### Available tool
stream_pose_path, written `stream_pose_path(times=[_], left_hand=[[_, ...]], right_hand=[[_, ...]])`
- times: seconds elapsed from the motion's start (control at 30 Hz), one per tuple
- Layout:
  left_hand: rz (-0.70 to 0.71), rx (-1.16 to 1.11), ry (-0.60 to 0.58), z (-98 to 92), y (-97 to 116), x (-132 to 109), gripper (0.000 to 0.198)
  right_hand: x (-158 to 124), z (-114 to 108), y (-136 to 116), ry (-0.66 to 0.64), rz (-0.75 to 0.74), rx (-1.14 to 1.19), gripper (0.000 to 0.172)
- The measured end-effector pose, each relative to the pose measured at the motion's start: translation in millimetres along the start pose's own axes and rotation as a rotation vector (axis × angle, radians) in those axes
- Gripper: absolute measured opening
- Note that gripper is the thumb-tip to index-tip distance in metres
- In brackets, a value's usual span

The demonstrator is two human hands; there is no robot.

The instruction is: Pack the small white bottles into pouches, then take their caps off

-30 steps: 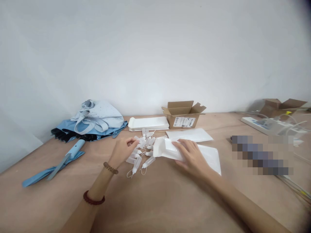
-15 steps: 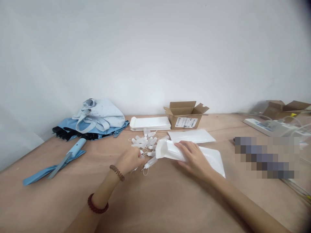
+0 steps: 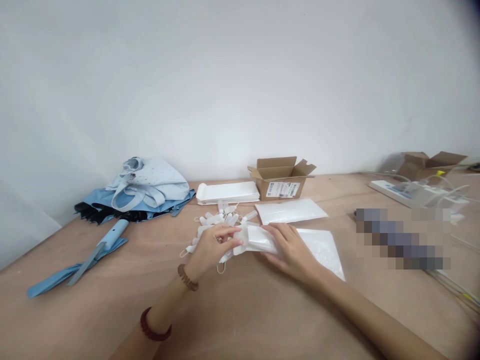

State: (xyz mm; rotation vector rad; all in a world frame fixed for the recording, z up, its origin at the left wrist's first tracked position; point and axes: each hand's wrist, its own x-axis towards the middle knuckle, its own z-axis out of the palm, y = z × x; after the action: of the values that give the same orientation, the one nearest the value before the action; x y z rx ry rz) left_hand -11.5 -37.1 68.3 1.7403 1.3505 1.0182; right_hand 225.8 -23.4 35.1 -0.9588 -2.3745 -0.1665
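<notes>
My left hand (image 3: 213, 246) is closed in a pinch on a small clear plastic bottle at the mouth of a white pouch (image 3: 255, 239). My right hand (image 3: 287, 246) lies on top of that pouch and holds it, fingers curled over it. A heap of several small clear bottles with loops (image 3: 219, 220) lies just beyond my left hand. Under my right hand a flat white pouch (image 3: 322, 247) rests on the wooden table (image 3: 240, 310).
An open cardboard box (image 3: 281, 177) stands at the back, with a stack of white pouches (image 3: 228, 192) to its left and one more pouch (image 3: 288, 210) in front. A folded blue umbrella (image 3: 93, 247) and a light blue bag (image 3: 148, 182) lie at left. A power strip with cables (image 3: 416, 192) is at right.
My left hand took a small bottle from the heap, drew back toward me, then moved right to the pouch's mouth. My right hand stayed on the pouch.
</notes>
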Motion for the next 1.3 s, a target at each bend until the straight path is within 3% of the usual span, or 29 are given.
stream_pose_path(times=[0.07,0.13,0.27,0.4,0.5,0.63,0.93,1.07,1.2,1.3], left_hand=[[0.098,0.074,0.014,5.8,1.2,-1.7,0.032],[0.104,0.074,0.028,8.0,1.6,-2.1,0.031],[0.009,-0.065,0.072,5.6,-4.8,0.8,0.035],[-0.115,-0.167,-0.037,4.1,-14.1,2.9,0.041],[-0.125,-0.132,-0.073,6.7,-14.8,1.8,0.042],[-0.105,0.026,-0.024,14.3,-9.3,-1.1,0.035],[0.121,0.440,0.131,32.2,-17.7,-4.3,0.009],[0.207,0.498,0.117,36.2,-20.1,-7.3,0.014],[0.441,0.584,-0.098,36.4,-15.8,-11.9,0.023],[0.505,0.609,-0.212,24.7,-7.6,-11.5,0.026]], right_hand=[[0.2,1.0,0.0,0.003,0.004,0.006,0.044],[0.5,1.1,0.1,0.009,0.007,0.002,0.044],[1.1,-2.1,-0.7,-0.007,0.016,-0.001,0.051],[1.8,-5.9,-2.5,-0.103,0.052,-0.017,0.066],[2.7,-6.8,-3.3,-0.142,0.071,-0.032,0.069],[3.6,-6.6,-3.9,-0.134,0.080,-0.035,0.066],[0.8,-0.4,-2.4,-0.108,0.068,-0.016,0.059],[0.6,1.9,-1.2,-0.100,0.067,-0.016,0.059],[0.1,5.4,-1.3,-0.110,0.071,-0.012,0.059],[0.5,6.4,-1.4,-0.121,0.071,-0.001,0.059]])
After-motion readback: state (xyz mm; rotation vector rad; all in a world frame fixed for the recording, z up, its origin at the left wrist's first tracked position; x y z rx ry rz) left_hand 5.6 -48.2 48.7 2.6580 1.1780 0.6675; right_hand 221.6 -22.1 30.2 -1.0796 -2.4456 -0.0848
